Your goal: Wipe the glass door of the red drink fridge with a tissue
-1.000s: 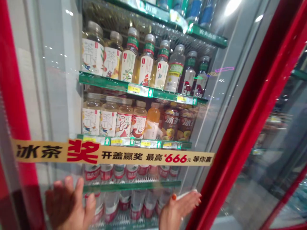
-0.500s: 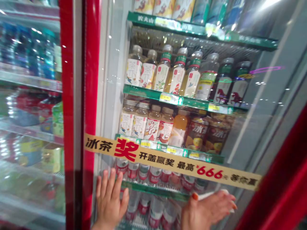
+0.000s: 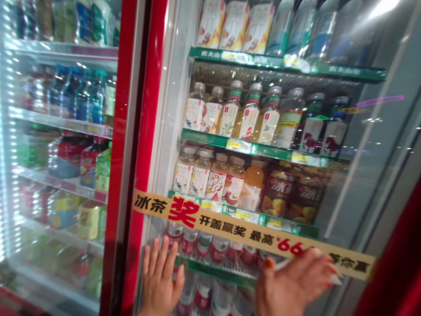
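Note:
Spread flat, my left hand (image 3: 161, 278) lies against the glass door (image 3: 329, 193) of a drinks cooler, below the left end of a yellow banner sticker (image 3: 226, 224). Its fingers point up and nothing is in it. My right hand (image 3: 289, 285) is at the lower right of the door, blurred, with orange-red nails and fingers stretched to the right. A thin white tissue (image 3: 335, 279) shows at its fingertips, mostly hidden under the palm. This hand covers part of the banner's red figures. Behind the glass, bottled drinks (image 3: 248, 116) stand in rows.
Green-edged shelves (image 3: 210, 138) carry bottles and cartons inside the cooler. A red door frame (image 3: 148, 131) runs up the left side, and another red edge (image 3: 394, 245) fills the lower right. To the left is a second lit cooler with bottles (image 3: 70, 94).
My right hand has moved up and right over the glass and now overlaps the banner. The view has shifted, showing more of the left cooler. My left hand stays flat on the glass.

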A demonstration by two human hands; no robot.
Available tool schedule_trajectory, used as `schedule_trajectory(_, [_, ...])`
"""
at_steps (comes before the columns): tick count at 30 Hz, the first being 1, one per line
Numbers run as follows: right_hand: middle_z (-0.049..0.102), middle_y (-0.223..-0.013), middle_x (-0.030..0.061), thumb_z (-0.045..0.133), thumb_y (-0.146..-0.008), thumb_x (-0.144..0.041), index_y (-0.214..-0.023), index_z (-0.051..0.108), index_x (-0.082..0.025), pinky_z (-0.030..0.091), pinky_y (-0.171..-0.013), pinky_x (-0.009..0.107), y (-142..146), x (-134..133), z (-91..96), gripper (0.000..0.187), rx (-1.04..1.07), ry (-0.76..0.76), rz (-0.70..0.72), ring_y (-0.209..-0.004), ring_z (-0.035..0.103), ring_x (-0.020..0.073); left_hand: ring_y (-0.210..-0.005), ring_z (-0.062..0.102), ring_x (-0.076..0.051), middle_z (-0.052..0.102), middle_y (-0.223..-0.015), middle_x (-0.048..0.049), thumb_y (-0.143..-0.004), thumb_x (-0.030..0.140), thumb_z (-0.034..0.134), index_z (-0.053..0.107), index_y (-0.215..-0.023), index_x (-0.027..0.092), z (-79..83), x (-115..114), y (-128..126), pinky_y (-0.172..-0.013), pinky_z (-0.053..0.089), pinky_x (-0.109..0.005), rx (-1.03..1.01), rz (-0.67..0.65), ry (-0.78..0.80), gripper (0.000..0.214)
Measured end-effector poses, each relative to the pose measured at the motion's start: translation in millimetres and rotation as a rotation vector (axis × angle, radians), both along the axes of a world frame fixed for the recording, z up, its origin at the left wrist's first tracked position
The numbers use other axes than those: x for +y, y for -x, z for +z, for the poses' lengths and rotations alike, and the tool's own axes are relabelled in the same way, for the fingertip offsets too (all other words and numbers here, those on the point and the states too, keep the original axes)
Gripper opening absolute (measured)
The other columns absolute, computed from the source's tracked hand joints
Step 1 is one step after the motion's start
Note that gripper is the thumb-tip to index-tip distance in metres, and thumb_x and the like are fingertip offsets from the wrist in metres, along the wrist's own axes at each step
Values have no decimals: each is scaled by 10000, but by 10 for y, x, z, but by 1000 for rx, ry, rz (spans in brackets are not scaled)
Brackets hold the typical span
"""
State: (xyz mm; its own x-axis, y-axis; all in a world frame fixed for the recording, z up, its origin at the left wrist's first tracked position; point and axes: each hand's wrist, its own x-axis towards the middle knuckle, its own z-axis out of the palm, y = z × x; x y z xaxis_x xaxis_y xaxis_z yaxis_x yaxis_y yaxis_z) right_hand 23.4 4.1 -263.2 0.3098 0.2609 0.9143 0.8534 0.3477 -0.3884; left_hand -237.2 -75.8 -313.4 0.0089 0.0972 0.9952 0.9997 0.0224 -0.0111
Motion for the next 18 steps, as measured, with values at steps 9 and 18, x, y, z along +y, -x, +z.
schedule_trajectory(9, [103,-1870,204,391,-1053,-692,-1804,74,-214,224,-1184,1006,-219,205,-484,945,-84,-106,-3,-1702,105,592,-1753,196,-240,253,-1853,-29,-917,171,639,282,-1764,233,-13,35,26,-1484,119,-458,1,-14,-22,921])
schedule_trajectory(18, [384,-1793,218,427,-1094,-630,-1804,98,-170,251,-1334,799,656,-213,-210,908,-504,-113,94,-1758,80,402,-1758,189,-247,234,-1864,-39,-968,192,599,286,-1759,202,57,9,24,-1472,112,-456,29,-33,-32,851])
